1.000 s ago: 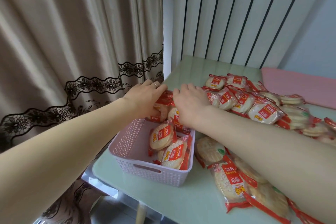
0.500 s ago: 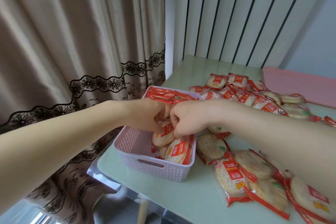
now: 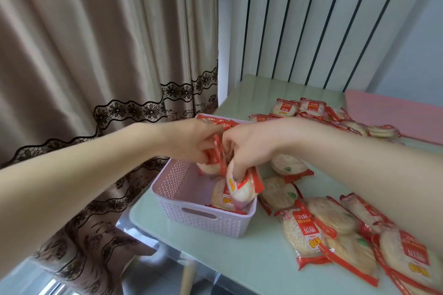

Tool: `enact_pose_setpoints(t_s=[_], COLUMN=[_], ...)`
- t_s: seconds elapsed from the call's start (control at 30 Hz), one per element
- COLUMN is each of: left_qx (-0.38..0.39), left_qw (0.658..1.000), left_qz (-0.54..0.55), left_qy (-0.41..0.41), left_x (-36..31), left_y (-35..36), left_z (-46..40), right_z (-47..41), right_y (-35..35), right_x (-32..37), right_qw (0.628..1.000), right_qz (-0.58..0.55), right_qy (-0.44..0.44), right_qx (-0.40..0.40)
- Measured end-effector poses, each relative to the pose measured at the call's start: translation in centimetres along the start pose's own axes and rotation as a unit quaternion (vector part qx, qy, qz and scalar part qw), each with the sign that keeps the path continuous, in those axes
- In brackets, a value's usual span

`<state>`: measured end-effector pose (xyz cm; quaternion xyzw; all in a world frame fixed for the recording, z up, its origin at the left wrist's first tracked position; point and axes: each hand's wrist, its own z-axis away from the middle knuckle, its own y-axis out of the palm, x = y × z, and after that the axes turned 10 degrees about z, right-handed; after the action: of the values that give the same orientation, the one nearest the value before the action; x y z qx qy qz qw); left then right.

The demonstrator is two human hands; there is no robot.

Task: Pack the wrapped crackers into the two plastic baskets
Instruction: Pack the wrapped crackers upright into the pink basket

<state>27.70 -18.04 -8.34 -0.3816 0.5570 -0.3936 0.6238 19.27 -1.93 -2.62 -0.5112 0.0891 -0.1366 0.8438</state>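
Note:
A pale pink woven plastic basket (image 3: 189, 219) stands at the near left corner of the pale green table (image 3: 251, 263). Over its middle my left hand (image 3: 191, 143) grips a red-and-white wrapped cracker pack (image 3: 212, 163). Beside it my right hand (image 3: 249, 148) pinches another cracker pack (image 3: 242, 189), tilted on edge just inside the basket's right wall. More packs stand on edge at the basket's far end (image 3: 215, 119), and one lies flat near the front (image 3: 221, 196). Loose packs (image 3: 302, 230) are spread over the table to the right. Only one basket is in view.
A beige curtain with black lace trim (image 3: 129, 108) hangs close to the left of the basket. A pink mat (image 3: 393, 112) lies at the back right of the table. A white slatted wall (image 3: 311, 19) rises behind. The table's near edge drops to the floor.
Both hands have come back from the far end of the basket to its middle, and each now holds a cracker pack lifted from inside. The camera tilted slightly.

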Motion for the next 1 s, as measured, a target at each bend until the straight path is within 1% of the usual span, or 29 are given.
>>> enact_pose_setpoints(t_s=[0.13, 0.2, 0.27, 0.33, 0.37, 0.5, 0.57, 0.63, 0.67, 0.73, 0.83, 0.93, 1.0], left_qx=[-0.065, -0.087, -0.101, -0.105, -0.101, -0.064, -0.04, 0.004, 0.023, 0.035, 0.018, 0.005, -0.019], left_qw=[0.996, 0.994, 0.994, 0.991, 0.988, 0.984, 0.98, 0.975, 0.972, 0.967, 0.962, 0.979, 0.988], left_qz=[0.038, 0.041, 0.004, -0.084, -0.118, -0.165, -0.193, -0.22, -0.229, -0.246, -0.258, -0.185, -0.141], left_qy=[0.051, 0.056, 0.041, 0.025, 0.017, 0.026, 0.034, 0.034, 0.04, 0.062, 0.091, 0.087, 0.06], left_x=[0.0, -0.1, -0.1, 0.0, -0.2, -1.7, -2.0, -1.9, -1.8, -1.7, -1.1, 0.1, 0.5], left_y=[-2.4, -3.3, -4.2, -5.1, -5.3, -5.1, -4.6, -3.8, -3.3, -2.1, 0.1, 1.1, 1.2], left_z=[0.8, 0.8, 1.0, 1.0, 1.0, 0.1, -0.4, -0.7, -0.8, -0.8, -1.0, -1.1, -1.3], right_z=[0.3, 0.0, -0.6, -1.1, -1.4, -1.9, -2.2, -2.5, -2.6, -2.9, -3.1, -3.2, -3.3], right_y=[-1.6, -1.5, -0.9, -0.1, 0.4, 1.4, 1.8, 2.5, 3.0, 3.8, 4.6, 4.7, 4.8], right_x=[-2.6, -3.9, -4.7, -5.0, -5.0, -4.4, -4.1, -3.7, -3.6, -3.2, -3.0, -3.0, -3.0], right_qw=[0.99, 0.976, 0.951, 0.92, 0.91, 0.899, 0.891, 0.893, 0.897, 0.907, 0.929, 0.945, 0.945], right_qz=[-0.135, -0.196, -0.256, -0.319, -0.333, -0.286, -0.275, -0.249, -0.235, -0.198, -0.102, 0.019, 0.106], right_qy=[0.023, 0.052, 0.081, 0.091, 0.087, 0.067, 0.075, 0.079, 0.073, 0.059, 0.058, 0.054, 0.055], right_qx=[-0.033, -0.084, -0.154, -0.209, -0.23, -0.324, -0.353, -0.366, -0.368, -0.367, -0.35, -0.321, -0.304])
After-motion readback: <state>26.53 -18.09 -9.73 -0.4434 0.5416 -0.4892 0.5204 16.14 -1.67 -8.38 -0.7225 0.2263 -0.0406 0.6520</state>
